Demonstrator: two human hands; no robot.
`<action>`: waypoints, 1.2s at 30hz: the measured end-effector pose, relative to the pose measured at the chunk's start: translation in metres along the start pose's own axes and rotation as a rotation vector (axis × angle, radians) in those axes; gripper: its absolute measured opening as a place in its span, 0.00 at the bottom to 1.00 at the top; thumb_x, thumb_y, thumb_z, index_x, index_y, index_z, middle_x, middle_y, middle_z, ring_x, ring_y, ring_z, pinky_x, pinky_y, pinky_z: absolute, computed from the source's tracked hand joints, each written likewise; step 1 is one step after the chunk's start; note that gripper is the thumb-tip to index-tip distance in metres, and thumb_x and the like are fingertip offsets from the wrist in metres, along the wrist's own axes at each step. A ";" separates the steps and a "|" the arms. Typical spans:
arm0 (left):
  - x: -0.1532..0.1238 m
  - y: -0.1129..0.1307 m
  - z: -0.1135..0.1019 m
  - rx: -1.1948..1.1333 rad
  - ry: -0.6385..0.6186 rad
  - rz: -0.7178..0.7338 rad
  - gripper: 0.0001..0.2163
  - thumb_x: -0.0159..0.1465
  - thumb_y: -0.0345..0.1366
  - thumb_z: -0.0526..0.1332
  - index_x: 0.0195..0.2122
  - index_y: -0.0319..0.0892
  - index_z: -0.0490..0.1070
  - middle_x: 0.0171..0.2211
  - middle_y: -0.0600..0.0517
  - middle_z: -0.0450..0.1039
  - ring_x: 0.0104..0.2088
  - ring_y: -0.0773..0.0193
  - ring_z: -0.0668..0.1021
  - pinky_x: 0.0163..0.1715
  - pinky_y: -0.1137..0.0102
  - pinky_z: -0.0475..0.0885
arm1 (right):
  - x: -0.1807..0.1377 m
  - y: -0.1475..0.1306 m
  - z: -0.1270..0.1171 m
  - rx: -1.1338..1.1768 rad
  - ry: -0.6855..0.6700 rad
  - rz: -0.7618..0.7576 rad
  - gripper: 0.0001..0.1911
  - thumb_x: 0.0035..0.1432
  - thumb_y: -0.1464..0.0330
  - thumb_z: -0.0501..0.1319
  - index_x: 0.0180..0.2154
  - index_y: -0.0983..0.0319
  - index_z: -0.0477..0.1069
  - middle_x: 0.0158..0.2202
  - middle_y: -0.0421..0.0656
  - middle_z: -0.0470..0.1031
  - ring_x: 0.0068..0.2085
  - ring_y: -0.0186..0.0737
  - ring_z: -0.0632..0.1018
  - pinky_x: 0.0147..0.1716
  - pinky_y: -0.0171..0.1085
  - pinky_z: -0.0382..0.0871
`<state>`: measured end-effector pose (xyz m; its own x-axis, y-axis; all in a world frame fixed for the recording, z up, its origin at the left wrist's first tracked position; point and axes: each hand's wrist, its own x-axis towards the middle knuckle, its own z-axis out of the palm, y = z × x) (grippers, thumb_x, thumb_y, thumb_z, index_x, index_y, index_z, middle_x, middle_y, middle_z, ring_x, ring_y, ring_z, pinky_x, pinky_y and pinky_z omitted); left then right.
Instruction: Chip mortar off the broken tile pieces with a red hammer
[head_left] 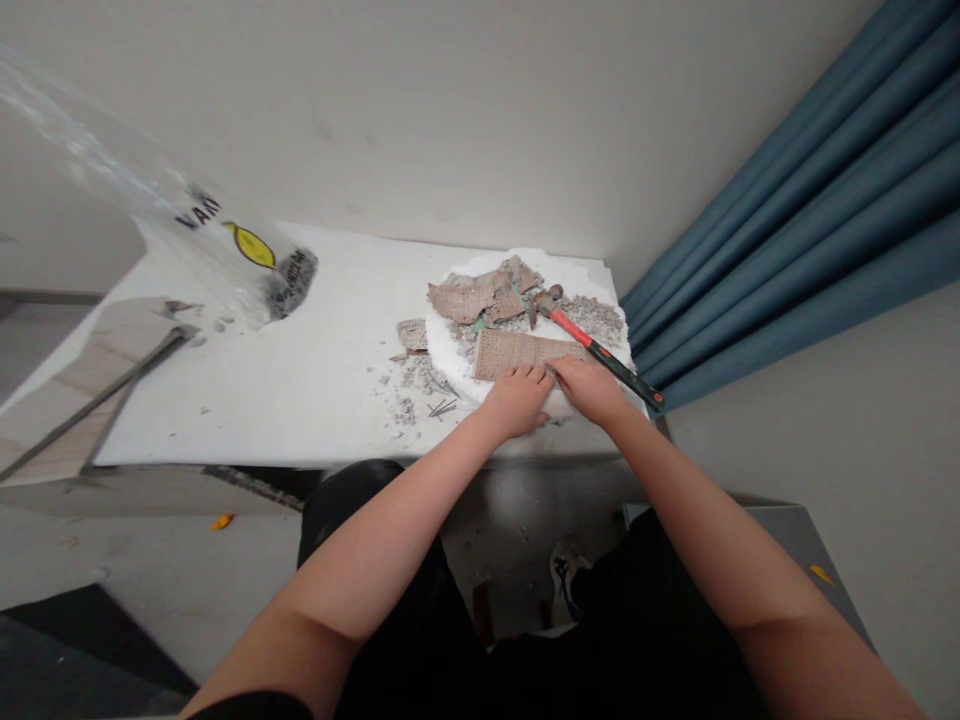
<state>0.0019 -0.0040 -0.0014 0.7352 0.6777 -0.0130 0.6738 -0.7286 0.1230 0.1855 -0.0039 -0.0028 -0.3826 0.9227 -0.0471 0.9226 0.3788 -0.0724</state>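
A flat brown slab (517,352) with rows of small dots or holes lies on a rough-edged white board (450,365). My left hand (519,402) has its fingers curled over the slab's near edge, thumb below. Beside it, nearly touching, my right hand (589,388) grips the same edge; some of its fingers are hidden. A claw hammer (574,330) with a red and black handle lies just past my right hand, its head toward the broken brown pieces (480,298). Grey rubble (596,318) is spread around them.
Several loose nails (442,408) and crumbs lie left of the board on the white-covered table (300,400). A clear plastic bag (217,250) with a lemon print stands farther left, near a metal bar (97,400). Blue curtains (787,200) hang at the right.
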 end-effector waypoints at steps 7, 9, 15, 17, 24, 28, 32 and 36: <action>0.001 0.000 0.001 -0.013 0.014 0.005 0.28 0.63 0.43 0.65 0.61 0.38 0.63 0.61 0.38 0.67 0.59 0.47 0.70 0.56 0.57 0.65 | -0.001 -0.023 -0.003 -0.163 -0.046 0.140 0.20 0.71 0.71 0.47 0.60 0.60 0.66 0.53 0.54 0.72 0.42 0.49 0.78 0.36 0.41 0.65; 0.001 0.000 0.002 -0.016 0.018 0.009 0.27 0.63 0.43 0.66 0.61 0.38 0.63 0.60 0.38 0.68 0.59 0.47 0.71 0.56 0.57 0.65 | -0.001 -0.028 -0.004 -0.176 -0.033 0.200 0.20 0.71 0.72 0.46 0.58 0.61 0.68 0.51 0.55 0.72 0.41 0.50 0.77 0.35 0.42 0.65; 0.000 0.000 0.004 -0.014 0.037 0.004 0.28 0.62 0.42 0.66 0.61 0.40 0.63 0.61 0.39 0.67 0.59 0.48 0.71 0.57 0.57 0.65 | -0.003 -0.019 -0.002 -0.070 -0.033 0.075 0.21 0.71 0.72 0.47 0.60 0.59 0.66 0.52 0.52 0.72 0.44 0.49 0.77 0.38 0.41 0.65; 0.000 0.000 0.003 -0.014 0.031 0.001 0.28 0.62 0.42 0.66 0.62 0.41 0.62 0.62 0.40 0.66 0.59 0.49 0.70 0.57 0.57 0.65 | -0.003 -0.013 -0.001 -0.036 -0.010 0.034 0.21 0.71 0.71 0.48 0.61 0.59 0.66 0.53 0.51 0.73 0.45 0.49 0.77 0.39 0.40 0.65; 0.000 0.000 0.001 -0.005 0.012 0.008 0.26 0.64 0.43 0.65 0.60 0.39 0.64 0.60 0.38 0.68 0.59 0.48 0.70 0.57 0.57 0.65 | 0.000 -0.003 0.003 0.016 0.009 0.024 0.20 0.71 0.72 0.48 0.59 0.60 0.69 0.54 0.50 0.74 0.48 0.48 0.76 0.42 0.39 0.66; 0.000 0.000 0.001 -0.010 0.010 0.008 0.28 0.63 0.43 0.65 0.62 0.38 0.62 0.62 0.38 0.66 0.60 0.48 0.70 0.58 0.58 0.64 | 0.000 -0.011 0.000 -0.086 -0.050 0.050 0.23 0.71 0.71 0.48 0.64 0.59 0.64 0.55 0.53 0.72 0.44 0.49 0.78 0.38 0.40 0.66; 0.000 -0.001 0.000 -0.012 0.010 0.001 0.28 0.63 0.43 0.65 0.62 0.39 0.62 0.62 0.38 0.66 0.60 0.48 0.70 0.57 0.58 0.64 | 0.000 -0.021 -0.004 -0.173 -0.075 0.142 0.24 0.71 0.71 0.46 0.65 0.62 0.61 0.55 0.57 0.70 0.40 0.50 0.78 0.36 0.42 0.66; 0.000 0.000 0.000 -0.011 0.002 0.005 0.26 0.64 0.43 0.65 0.60 0.39 0.64 0.60 0.38 0.68 0.59 0.48 0.70 0.57 0.57 0.65 | -0.001 -0.016 -0.005 -0.093 -0.037 0.097 0.21 0.72 0.70 0.47 0.62 0.61 0.66 0.54 0.54 0.72 0.43 0.49 0.77 0.37 0.40 0.65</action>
<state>0.0020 -0.0034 -0.0012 0.7386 0.6741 -0.0108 0.6691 -0.7310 0.1340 0.1716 -0.0101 0.0030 -0.2910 0.9528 -0.0861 0.9554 0.2942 0.0270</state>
